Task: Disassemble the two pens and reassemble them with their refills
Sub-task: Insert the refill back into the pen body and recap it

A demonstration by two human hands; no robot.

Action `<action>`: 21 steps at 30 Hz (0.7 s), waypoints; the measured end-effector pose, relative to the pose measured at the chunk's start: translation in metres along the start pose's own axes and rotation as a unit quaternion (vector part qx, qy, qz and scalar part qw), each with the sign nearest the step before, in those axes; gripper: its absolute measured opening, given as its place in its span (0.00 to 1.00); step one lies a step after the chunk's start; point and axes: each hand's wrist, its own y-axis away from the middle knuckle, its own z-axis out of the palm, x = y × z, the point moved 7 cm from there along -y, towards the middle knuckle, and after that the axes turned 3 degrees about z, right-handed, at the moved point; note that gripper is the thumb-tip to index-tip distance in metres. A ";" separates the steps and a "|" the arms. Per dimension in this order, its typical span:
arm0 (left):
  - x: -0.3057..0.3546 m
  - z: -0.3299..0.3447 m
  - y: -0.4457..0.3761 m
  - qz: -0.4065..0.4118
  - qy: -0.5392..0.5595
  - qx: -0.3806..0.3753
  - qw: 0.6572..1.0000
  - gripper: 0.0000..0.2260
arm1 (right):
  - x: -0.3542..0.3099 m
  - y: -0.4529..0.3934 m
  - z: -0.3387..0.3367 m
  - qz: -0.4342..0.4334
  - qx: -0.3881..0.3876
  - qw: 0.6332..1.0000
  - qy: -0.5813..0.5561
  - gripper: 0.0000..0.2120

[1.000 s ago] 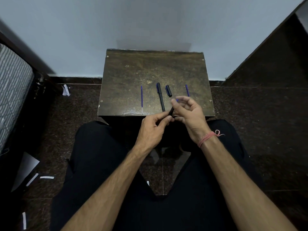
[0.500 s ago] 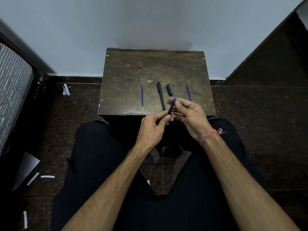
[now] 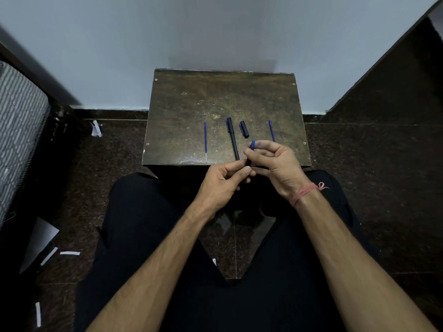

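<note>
Nearest, low in the frame, two bare forearms rise from the bottom edge over black trousers, meeting just below the middle. The left hand (image 3: 221, 182) curls thumb and fingers round the lower end of a black pen barrel (image 3: 248, 164), pinning it so it cannot spin; I judge it is acting as the vice. The right hand (image 3: 275, 164), a red thread (image 3: 305, 191) round its wrist, pinches the upper end, where a blue tip piece (image 3: 253, 144) pokes out above the fingers, probably being twisted on or off. Both hands work just off the near edge of the small table (image 3: 191, 104), likely so loose parts have somewhere to land.

Further up, at the centre of the frame, the other parts lie in a row on the table, all pointing away from the person and kept apart, which looks like sorting: a thin blue refill (image 3: 205, 140) on the left, a second black pen (image 3: 232, 137), a short black cap (image 3: 244, 128), and another blue refill (image 3: 271, 130) on the right, its near end hidden behind the right hand.

Most of the held barrel is buried between the fingers, so whether a refill sits inside it cannot be told. Paper scraps (image 3: 69, 253) litter the dark floor at lower left
</note>
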 end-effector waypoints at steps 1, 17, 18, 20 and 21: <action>0.000 -0.001 0.000 0.001 -0.010 0.006 1.000 0.10 | -0.001 0.001 -0.003 -0.016 0.032 0.999 0.027 0.19; 0.002 0.006 0.002 0.009 -0.013 -0.029 0.999 0.10 | -0.007 0.001 -0.010 -0.030 -0.007 0.999 0.018 0.10; 0.001 0.008 0.002 0.002 0.006 -0.043 0.999 0.10 | -0.006 0.002 -0.007 -0.020 -0.030 0.999 0.019 0.09; -0.001 0.014 0.002 -0.026 0.062 -0.073 0.995 0.09 | -0.003 0.004 0.000 0.004 -0.083 0.996 0.014 0.12; -0.003 0.014 0.002 -0.035 0.077 -0.077 0.993 0.08 | -0.002 0.006 0.003 0.007 -0.094 0.995 0.014 0.12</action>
